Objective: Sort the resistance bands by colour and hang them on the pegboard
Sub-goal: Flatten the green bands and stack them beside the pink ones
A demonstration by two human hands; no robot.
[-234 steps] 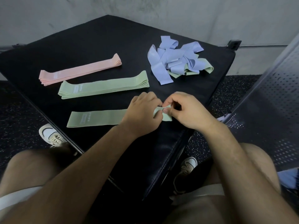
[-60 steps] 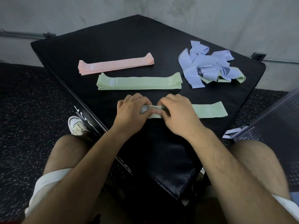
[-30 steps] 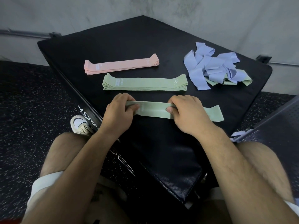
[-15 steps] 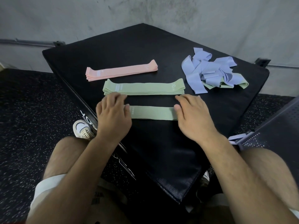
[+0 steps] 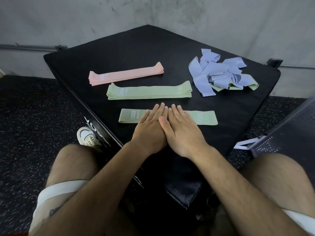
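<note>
- Head view, setting: a black padded surface (image 5: 119, 48) stands corner-on to a grey wall (image 5: 153, 11) on a dark speckled floor (image 5: 34, 116).
- Head view, grips: the left grip (image 5: 150, 126) and the right grip (image 5: 182, 132) lie flat side by side with straight fingers. Both are released and grasp nothing. They press down on the middle of a single green band (image 5: 129, 115), and the right thumb overlaps the edge of the left grip.
- Single green band: it lies flat and runs left to right near the near edge of the surface. Both of its ends show beyond the grips, and the right end bears the print "20".
- Green stack (image 5: 150, 91): several bands lie piled just beyond the single band, parallel to it and apart from it.
- Pink stack (image 5: 126, 75): it lies farther back and to the left, slightly tilted, close to the green stack.
- Lavender heap (image 5: 214, 72): a loose tangle lies at the far right, with another green band (image 5: 252, 85) partly beneath it.
- Perforated panel (image 5: 289, 133): it leans at the right, off the surface.
- White shoe (image 5: 87, 137): it rests on the floor beside the left edge of the surface.
</note>
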